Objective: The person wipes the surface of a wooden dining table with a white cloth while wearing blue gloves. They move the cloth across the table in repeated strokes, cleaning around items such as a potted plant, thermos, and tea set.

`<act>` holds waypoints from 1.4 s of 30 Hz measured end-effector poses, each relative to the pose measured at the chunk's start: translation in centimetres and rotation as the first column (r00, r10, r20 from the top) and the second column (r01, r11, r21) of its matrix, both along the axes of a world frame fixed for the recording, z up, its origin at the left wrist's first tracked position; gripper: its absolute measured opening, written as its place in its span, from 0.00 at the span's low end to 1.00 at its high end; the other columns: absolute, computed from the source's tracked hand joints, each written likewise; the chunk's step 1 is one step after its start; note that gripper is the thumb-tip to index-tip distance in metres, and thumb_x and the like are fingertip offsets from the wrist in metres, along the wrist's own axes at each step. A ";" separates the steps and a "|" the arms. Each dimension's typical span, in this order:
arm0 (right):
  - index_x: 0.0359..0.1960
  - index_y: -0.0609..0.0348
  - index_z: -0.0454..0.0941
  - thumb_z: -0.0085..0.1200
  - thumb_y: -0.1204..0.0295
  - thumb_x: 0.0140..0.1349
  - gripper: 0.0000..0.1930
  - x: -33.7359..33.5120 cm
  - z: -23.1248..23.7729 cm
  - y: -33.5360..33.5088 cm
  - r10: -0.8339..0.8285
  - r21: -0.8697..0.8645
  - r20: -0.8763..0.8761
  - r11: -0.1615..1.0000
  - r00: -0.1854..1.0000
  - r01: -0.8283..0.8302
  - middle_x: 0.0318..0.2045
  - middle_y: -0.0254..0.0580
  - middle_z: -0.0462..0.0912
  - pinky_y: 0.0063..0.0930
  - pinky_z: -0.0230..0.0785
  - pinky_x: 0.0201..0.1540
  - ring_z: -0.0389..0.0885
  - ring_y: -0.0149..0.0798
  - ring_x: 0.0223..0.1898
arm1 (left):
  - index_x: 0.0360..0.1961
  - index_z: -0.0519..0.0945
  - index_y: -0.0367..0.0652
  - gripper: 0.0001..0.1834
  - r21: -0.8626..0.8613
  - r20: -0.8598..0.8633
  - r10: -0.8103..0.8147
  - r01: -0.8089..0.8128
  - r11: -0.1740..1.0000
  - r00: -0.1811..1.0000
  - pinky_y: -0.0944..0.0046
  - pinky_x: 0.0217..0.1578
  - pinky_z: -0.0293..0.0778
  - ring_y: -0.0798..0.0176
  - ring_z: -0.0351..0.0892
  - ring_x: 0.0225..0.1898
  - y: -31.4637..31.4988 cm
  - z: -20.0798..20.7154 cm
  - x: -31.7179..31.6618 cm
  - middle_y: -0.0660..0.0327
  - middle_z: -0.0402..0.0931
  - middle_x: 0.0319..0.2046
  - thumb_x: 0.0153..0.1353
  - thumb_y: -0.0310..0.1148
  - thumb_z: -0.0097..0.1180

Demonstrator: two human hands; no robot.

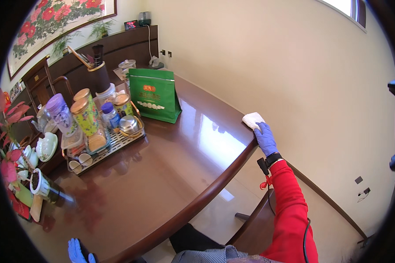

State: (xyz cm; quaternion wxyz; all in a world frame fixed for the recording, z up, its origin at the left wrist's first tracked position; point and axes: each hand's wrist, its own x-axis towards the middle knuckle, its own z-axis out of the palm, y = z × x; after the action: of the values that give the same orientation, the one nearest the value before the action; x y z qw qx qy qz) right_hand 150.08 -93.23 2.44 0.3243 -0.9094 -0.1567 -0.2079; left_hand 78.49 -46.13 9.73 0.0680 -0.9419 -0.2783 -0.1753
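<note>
My right hand [266,140], in a blue-violet glove, presses a folded white cloth [253,119] onto the right corner of the dark brown glossy table [158,175]. Its fingers lie over the cloth's near side, and the arm in a red sleeve is stretched far out. At the lower left edge of the view, my left hand [77,252] wears a blue glove too. It rests on the table near its front edge, fingers outstretched and holding nothing; the wrist is out of view.
A slatted tray [114,147] carries lidded jars, cups and a metal pot. Behind it stands a green pouch [153,96]. A potted plant [41,184] and white teaware [47,147] are at the left. Below the table's right edge is a brown wooden chair [254,228].
</note>
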 end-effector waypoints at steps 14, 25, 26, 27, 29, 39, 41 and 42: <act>0.67 0.50 0.80 0.53 0.59 0.73 0.24 -7.2 4.0 9.5 0.436 -0.388 -0.068 0.817 0.898 -0.426 0.70 0.53 0.77 0.43 0.60 0.77 0.72 0.55 0.72 | 0.72 0.74 0.39 0.38 -0.142 0.099 0.170 -0.155 0.978 0.980 0.42 0.77 0.56 0.39 0.66 0.75 -0.1 -2.4 -1.0 0.47 0.72 0.72 0.71 0.56 0.55; 0.69 0.46 0.79 0.54 0.57 0.74 0.24 -11.1 4.0 6.9 0.591 -0.334 -0.082 0.742 0.802 -0.581 0.72 0.48 0.75 0.46 0.58 0.78 0.69 0.55 0.74 | 0.72 0.75 0.43 0.33 -0.080 0.154 0.121 -0.110 0.991 0.981 0.43 0.75 0.60 0.40 0.69 0.73 0.3 -3.6 -1.3 0.48 0.74 0.71 0.69 0.43 0.62; 0.69 0.47 0.79 0.53 0.56 0.74 0.24 -10.1 4.1 6.7 0.552 -0.336 -0.094 0.766 0.829 -0.548 0.72 0.48 0.75 0.46 0.58 0.78 0.69 0.55 0.74 | 0.72 0.75 0.43 0.33 -0.073 0.165 0.129 -0.118 0.990 0.978 0.43 0.75 0.61 0.40 0.69 0.73 -0.1 -3.8 -1.0 0.48 0.74 0.71 0.69 0.44 0.62; 0.69 0.48 0.79 0.51 0.55 0.75 0.25 -9.2 4.1 6.7 0.510 -0.380 -0.088 0.777 0.855 -0.502 0.72 0.49 0.75 0.46 0.59 0.78 0.68 0.55 0.75 | 0.72 0.75 0.43 0.33 -0.065 0.176 0.136 -0.126 0.990 0.975 0.43 0.74 0.61 0.40 0.69 0.73 -0.4 -3.9 -0.5 0.48 0.74 0.70 0.69 0.44 0.63; 0.70 0.47 0.78 0.51 0.54 0.75 0.26 -8.0 4.0 6.9 0.497 -0.370 -0.083 0.789 0.864 -0.490 0.73 0.50 0.74 0.46 0.57 0.78 0.68 0.55 0.75 | 0.73 0.74 0.44 0.34 -0.085 0.156 0.187 -0.175 0.981 0.970 0.43 0.74 0.61 0.39 0.69 0.73 -1.7 -3.8 0.6 0.47 0.75 0.70 0.70 0.46 0.64; 0.73 0.45 0.75 0.50 0.56 0.75 0.27 -13.0 5.4 13.0 0.688 -0.437 -0.173 0.587 0.704 -0.681 0.75 0.51 0.71 0.47 0.54 0.80 0.65 0.57 0.77 | 0.71 0.75 0.42 0.35 -0.004 0.210 -0.072 0.074 0.997 0.975 0.39 0.74 0.60 0.39 0.69 0.72 -8.2 -3.3 11.8 0.48 0.75 0.69 0.70 0.52 0.62; 0.74 0.45 0.73 0.50 0.56 0.76 0.27 -14.9 5.8 14.8 0.769 -0.451 -0.192 0.482 0.609 -0.751 0.75 0.55 0.70 0.46 0.56 0.79 0.66 0.58 0.76 | 0.71 0.75 0.42 0.35 0.005 0.187 -0.041 0.040 0.999 0.982 0.40 0.74 0.59 0.40 0.69 0.72 -8.6 -3.6 12.7 0.48 0.75 0.69 0.72 0.54 0.59; 0.75 0.45 0.72 0.49 0.56 0.76 0.27 -15.4 6.1 15.7 0.803 -0.439 -0.205 0.436 0.560 -0.786 0.75 0.54 0.70 0.45 0.56 0.79 0.65 0.58 0.76 | 0.71 0.75 0.42 0.35 0.020 0.164 -0.011 0.008 1.000 0.986 0.40 0.74 0.59 0.40 0.69 0.72 -8.8 -3.8 13.0 0.48 0.75 0.69 0.72 0.54 0.57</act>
State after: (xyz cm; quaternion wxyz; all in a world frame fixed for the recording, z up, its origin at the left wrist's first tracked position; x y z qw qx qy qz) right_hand 134.68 -77.54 8.56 0.1427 -0.7743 -0.6166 -0.0006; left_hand 91.45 -54.90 5.95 0.0529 -0.9248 -0.2770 -0.2554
